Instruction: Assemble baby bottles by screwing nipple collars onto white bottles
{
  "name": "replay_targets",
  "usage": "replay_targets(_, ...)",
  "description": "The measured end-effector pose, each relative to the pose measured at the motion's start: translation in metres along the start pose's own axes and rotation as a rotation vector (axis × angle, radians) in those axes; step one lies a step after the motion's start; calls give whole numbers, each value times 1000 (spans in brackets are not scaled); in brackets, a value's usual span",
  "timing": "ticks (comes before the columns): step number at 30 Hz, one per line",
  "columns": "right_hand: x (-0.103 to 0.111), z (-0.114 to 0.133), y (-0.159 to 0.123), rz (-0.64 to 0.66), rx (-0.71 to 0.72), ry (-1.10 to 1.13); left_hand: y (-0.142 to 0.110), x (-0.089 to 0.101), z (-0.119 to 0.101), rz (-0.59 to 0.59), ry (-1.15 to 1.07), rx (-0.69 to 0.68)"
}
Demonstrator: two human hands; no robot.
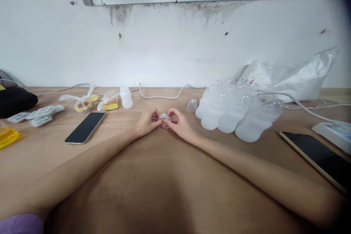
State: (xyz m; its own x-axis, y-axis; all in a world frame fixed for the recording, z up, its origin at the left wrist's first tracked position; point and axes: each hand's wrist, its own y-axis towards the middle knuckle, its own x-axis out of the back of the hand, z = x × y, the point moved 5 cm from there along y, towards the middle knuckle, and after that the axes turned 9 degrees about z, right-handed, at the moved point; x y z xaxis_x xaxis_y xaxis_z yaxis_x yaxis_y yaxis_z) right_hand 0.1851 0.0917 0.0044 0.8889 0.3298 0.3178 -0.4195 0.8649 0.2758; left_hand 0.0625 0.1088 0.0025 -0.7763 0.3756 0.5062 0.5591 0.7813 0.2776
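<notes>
My left hand (pixel 148 121) and my right hand (pixel 177 122) meet over the middle of the table. Between them they pinch a small bottle nipple with a pinkish collar ring (pixel 164 116), its tip pointing up. Fingers cover much of the ring. Left of my hands, further back, stands a white, translucent baby bottle (pixel 126 98) without a cap. A clear dome cap (pixel 192 105) rests on the table to the right of my right hand. Beside it is a cluster of several frosted bottles (pixel 226 111) with clear caps.
A phone (pixel 85 128) lies at left, a larger dark-screened device (pixel 318 153) at right near a white power strip (pixel 333 131). Plastic bags (pixel 290 76) stand behind the bottles. Small tied bags (pixel 83 103), flat packets (pixel 41 114) and a black pouch (pixel 16 100) lie left. White cables run along the wall.
</notes>
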Motion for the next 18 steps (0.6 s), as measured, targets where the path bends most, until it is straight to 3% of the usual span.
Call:
replay_targets(6,-3,-4,3,43,-34,349,-6,6,-6,-154,356,-49)
replay_targets(8,-1,-9,4,29,-68,462,-7,5,-13,-142,413,-80)
replay_targets(12,1,-16,3,46,-113,484,-7,10,-37,104,582,-288)
replay_targets(14,2,-15,2,58,-121,465,-6,24,-39,229,708,-349)
replay_targets(15,2,-14,1,57,-128,471,-5,38,-38,187,744,-356)
replay_targets(16,2,-13,0,57,-138,493,-3,55,-36,57,765,-362)
replay_targets(18,1,-11,-1,71,-161,565,-4,95,-24,-368,785,-267)
